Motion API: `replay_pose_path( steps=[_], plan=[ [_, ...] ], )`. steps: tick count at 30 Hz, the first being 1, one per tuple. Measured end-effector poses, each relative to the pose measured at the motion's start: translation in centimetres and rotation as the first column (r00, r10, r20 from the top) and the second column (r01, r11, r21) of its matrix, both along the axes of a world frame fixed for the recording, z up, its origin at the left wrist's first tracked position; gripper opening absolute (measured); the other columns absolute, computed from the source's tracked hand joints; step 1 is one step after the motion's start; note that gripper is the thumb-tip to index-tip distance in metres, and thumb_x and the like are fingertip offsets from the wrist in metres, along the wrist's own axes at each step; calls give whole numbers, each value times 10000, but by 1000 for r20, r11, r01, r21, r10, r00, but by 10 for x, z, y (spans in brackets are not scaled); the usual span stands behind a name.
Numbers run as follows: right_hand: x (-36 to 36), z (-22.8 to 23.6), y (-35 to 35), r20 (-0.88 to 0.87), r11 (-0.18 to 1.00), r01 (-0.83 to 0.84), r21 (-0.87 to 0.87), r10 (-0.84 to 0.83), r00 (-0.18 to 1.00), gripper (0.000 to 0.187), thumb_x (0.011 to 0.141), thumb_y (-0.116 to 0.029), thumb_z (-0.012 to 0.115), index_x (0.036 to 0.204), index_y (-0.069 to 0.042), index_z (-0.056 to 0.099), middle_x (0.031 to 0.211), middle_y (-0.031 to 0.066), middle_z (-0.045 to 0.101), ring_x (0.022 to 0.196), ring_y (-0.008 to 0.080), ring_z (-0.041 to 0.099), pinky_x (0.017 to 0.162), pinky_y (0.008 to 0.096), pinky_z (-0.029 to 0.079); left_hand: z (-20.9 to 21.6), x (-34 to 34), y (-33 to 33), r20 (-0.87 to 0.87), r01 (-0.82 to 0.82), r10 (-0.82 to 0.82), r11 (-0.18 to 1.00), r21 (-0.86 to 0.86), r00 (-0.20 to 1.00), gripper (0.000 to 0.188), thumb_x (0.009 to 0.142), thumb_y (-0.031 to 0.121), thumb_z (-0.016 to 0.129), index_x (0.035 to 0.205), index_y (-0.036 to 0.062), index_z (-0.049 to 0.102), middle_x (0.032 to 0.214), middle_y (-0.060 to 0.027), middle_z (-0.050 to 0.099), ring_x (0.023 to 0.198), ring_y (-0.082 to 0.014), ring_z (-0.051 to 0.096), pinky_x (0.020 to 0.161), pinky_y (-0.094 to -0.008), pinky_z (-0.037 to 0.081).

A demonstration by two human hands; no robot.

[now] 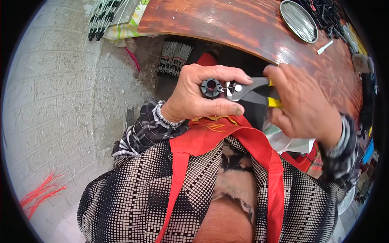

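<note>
My left hand (184,94) is closed round a black plastic ring-shaped part (204,90) with notches about its edge and an open centre. Thumb and forefinger reach past it on both sides of the jaws of a pair of pliers (253,86). A thin light wire shows between the ring and the jaws. The grey pliers have yellow grips, and my right hand (304,101), slightly blurred, is wrapped round them. Both hands are above my lap, over a red apron (194,141).
Ahead stands a reddish wooden table (210,20). On its right are a round metal tray (288,29) of thin white sticks, a heap of black parts (326,18) and a small white piece (325,47). Black-and-white bundles (174,58) sit below. Red strands (40,195) lie on the left floor.
</note>
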State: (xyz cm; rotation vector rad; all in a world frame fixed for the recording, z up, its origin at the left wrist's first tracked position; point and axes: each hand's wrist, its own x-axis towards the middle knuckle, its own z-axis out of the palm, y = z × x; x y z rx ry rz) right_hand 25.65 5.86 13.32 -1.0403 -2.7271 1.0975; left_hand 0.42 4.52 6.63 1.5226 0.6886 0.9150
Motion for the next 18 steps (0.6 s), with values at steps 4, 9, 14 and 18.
replay_pose_path(
  steps=[4, 9, 14, 18],
  plan=[
    [-7, 1, -7, 20, 650, 52, 758, -103, 994, 551, 687, -8, 690, 1205, 17, 502, 659, 99, 558, 603, 376, 574, 593, 418, 482, 2, -3, 1, -63, -77, 75, 997, -21, 995, 557, 623, 114, 863, 1121, -34, 662, 989, -104, 700, 841, -124, 639, 813, -243, 490],
    [11, -12, 7, 29, 976, 18, -219, -12, 1000, 631, 697, -60, 684, 1280, 22, 458, 785, 149, 568, 739, 336, 601, 631, 420, 469, 9, -7, 1, -76, 60, -71, 989, -137, 995, 583, 619, 155, 876, 1124, -38, 657, 1022, -110, 687, 894, -128, 629, 839, -255, 478],
    [-4, 13, 22, 264, 753, 122, -647, 71, 962, 550, 733, -56, 707, 1237, 28, 503, 785, 140, 588, 721, 317, 599, 641, 392, 472, -3, -3, 8, 20, 85, -84, 994, -65, 996, 649, 609, 177, 886, 1163, -48, 637, 968, -94, 681, 847, -122, 621, 786, -261, 478],
    [-3, 6, -1, 162, 910, -6, 415, -68, 984, 510, 731, -160, 759, 1138, 46, 532, 690, 148, 602, 626, 336, 614, 581, 390, 485, -3, 0, 8, 7, -18, 18, 999, -48, 1000, 664, 604, 171, 887, 1171, -59, 629, 934, -92, 680, 811, -128, 622, 761, -265, 484]
  ],
)
